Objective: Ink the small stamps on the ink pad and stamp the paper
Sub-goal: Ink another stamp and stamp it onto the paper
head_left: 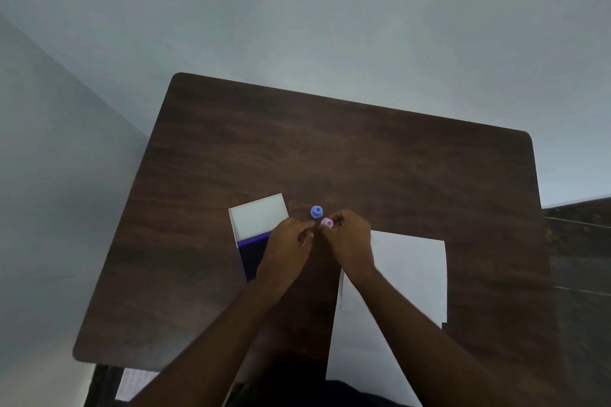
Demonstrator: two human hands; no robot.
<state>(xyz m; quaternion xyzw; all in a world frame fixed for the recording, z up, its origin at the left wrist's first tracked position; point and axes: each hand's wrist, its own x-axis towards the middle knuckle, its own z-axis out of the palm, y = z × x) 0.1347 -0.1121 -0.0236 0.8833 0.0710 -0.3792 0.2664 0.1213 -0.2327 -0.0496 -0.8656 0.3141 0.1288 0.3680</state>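
On the dark wooden desk (363,158), a pink stamp (327,223) is pinched by the fingertips of the right hand (350,241), just beside a blue stamp (316,211). The left hand (287,248) is loosely curled and empty, over the open ink pad (253,241). White paper (410,274) lies under the right forearm.

Two small stamps, one blue stamp (316,211) and one pink stamp (327,223). One open ink pad (254,238) with one white lid (259,216). One sheet of white paper (406,277). Two hands, the left hand (288,246) and the right hand (350,238). One dark wooden counter (363,155).
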